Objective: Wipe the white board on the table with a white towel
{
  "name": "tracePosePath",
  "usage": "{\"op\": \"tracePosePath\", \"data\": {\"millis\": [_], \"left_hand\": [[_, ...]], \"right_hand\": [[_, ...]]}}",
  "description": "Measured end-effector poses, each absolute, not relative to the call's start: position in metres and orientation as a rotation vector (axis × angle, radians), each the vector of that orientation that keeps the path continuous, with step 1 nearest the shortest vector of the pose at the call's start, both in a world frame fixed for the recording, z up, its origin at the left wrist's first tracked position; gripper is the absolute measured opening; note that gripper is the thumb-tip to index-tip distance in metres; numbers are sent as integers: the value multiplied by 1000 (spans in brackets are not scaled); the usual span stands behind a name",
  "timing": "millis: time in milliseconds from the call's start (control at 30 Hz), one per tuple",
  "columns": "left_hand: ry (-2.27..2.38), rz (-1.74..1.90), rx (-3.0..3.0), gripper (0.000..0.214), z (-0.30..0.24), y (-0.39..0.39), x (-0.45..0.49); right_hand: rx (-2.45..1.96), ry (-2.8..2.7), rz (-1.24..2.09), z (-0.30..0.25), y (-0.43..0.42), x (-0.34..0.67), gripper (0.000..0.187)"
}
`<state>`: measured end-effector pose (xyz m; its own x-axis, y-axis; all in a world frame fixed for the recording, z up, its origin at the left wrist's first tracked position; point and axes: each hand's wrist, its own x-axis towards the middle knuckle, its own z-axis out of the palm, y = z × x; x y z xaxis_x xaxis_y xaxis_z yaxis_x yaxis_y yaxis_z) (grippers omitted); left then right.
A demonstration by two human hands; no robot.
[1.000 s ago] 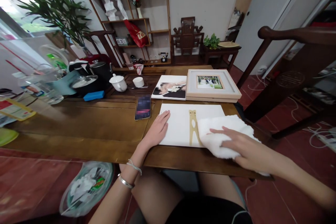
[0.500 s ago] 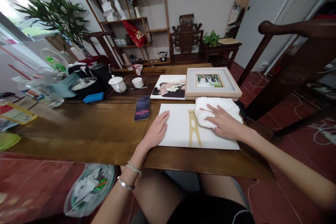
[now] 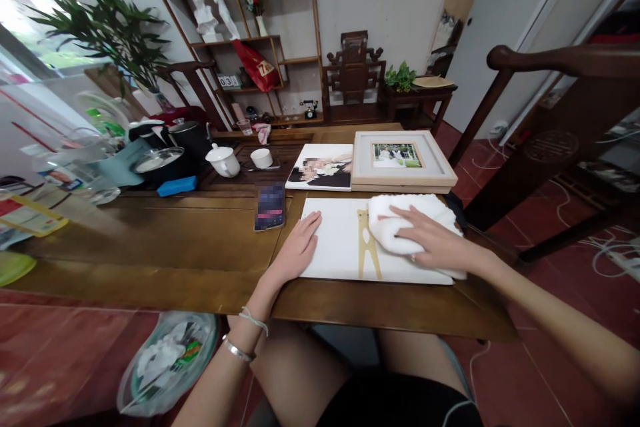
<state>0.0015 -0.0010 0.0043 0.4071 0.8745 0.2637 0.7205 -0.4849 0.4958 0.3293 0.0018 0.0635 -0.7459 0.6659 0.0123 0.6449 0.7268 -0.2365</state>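
A white board [image 3: 336, 243] with a pale gold stand piece [image 3: 367, 243] lies flat at the near edge of the wooden table [image 3: 200, 240]. My left hand [image 3: 299, 248] rests flat, fingers stretched out, on the board's left edge. My right hand [image 3: 431, 240] presses flat on a white folded cloth [image 3: 395, 230] that covers the board's right part, fingers extended over the cloth.
Behind the board lie a framed photo [image 3: 401, 158], an unframed photo print [image 3: 323, 168] and a phone [image 3: 271, 207]. A teapot [image 3: 224, 160], cup [image 3: 262, 157], kettles and glassware stand at the left. A lined bin [image 3: 167, 360] sits under the table; a wooden chair [image 3: 550, 120] is at right.
My right hand with the cloth moved from the board's near right corner up to its far right part, then slid slightly back toward me. The left hand stayed put.
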Motion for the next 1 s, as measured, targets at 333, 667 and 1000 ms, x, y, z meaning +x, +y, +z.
{"op": "tracePosePath", "data": {"millis": [333, 667, 1000], "left_hand": [[1381, 718, 2379, 48, 2, -1, 1], [1403, 709, 2361, 48, 4, -1, 3], [1391, 716, 2353, 48, 4, -1, 2]], "right_hand": [[-1082, -2868, 260, 68, -19, 326, 50], [-1043, -2907, 255, 61, -32, 323, 46], [-1125, -2841, 257, 62, 16, 314, 49]]}}
